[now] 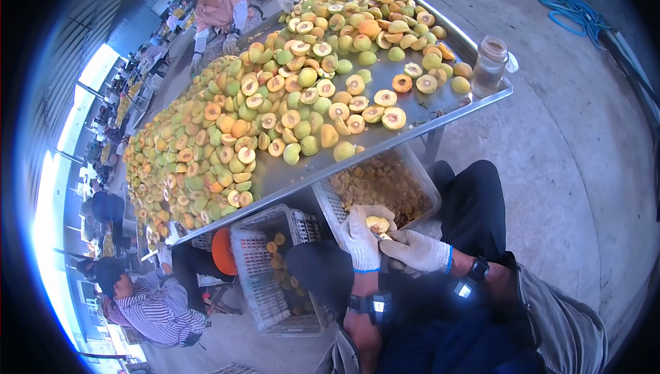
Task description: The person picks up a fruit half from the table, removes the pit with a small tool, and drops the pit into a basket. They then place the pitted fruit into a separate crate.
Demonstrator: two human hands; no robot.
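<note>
My left hand (363, 236), in a whitish knit glove, is closed around a halved fruit (377, 224) with its cut face up. Touching the fruit from the right is my right hand (414, 249), gloved too, its fingers wrapped round a small tool whose pale tip (385, 236) meets the fruit; the rest of the tool is hidden. Both hands are over my lap, by the near edge of a white basket (432, 192) full of small brown pieces (378, 181). Above them, a metal table (289, 176) bears a large heap of halved yellow-green fruit (275, 99).
A second white basket (258, 284) with some fruit pieces stands left of my knees. The glass jar (489, 64) is at the table's right corner. One person (155, 305) sits at lower left, another (220, 9) works across the table. A blue hose (567, 9) lies on the floor.
</note>
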